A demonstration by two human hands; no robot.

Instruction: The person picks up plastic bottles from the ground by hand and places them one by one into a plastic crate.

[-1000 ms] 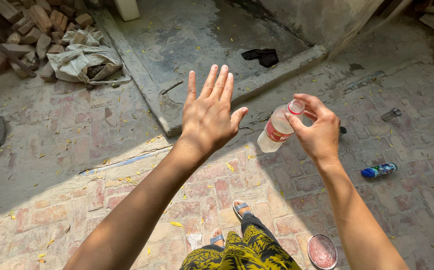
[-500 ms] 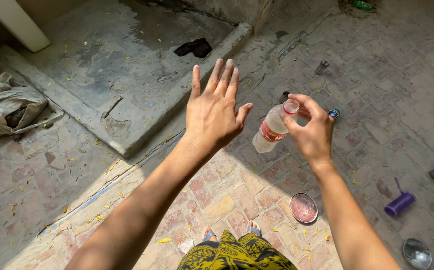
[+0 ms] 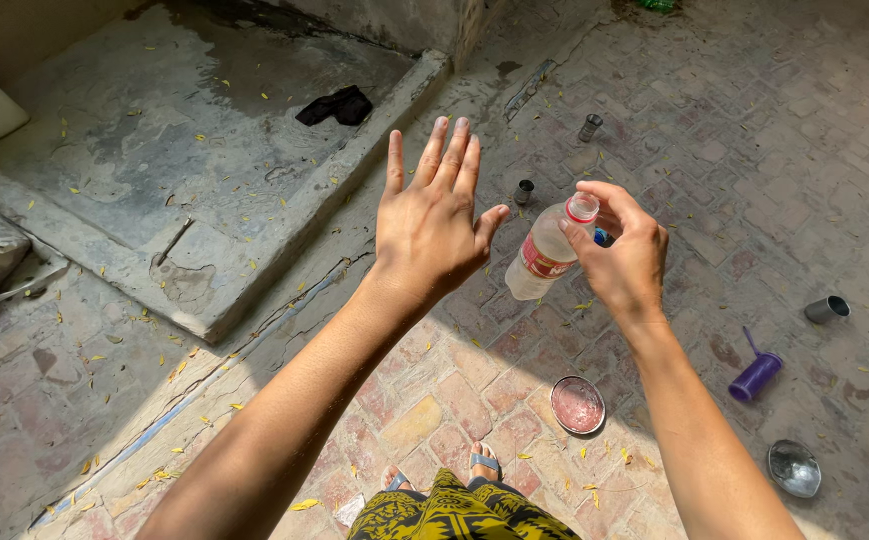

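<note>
My left hand (image 3: 433,215) is raised flat with its fingers spread, back toward me, holding nothing. My right hand (image 3: 623,250) grips the neck of a small clear plastic bottle (image 3: 545,252) with a red label and a red ring at its mouth; the bottle hangs tilted, its base pointing down and left, close to my left thumb. Both hands hover above a brick floor.
A raised concrete slab (image 3: 205,150) with a black cloth (image 3: 335,104) lies at the upper left. On the bricks lie a round metal lid (image 3: 578,404), a purple container (image 3: 755,375), a shiny bowl (image 3: 793,467) and small metal cups (image 3: 827,308), (image 3: 589,127). My sandalled feet (image 3: 480,463) stand below.
The view has swung right: the slab and sack slid left and more floor items came into sight. Both hands keep their pose, the right one still holding the bottle.
</note>
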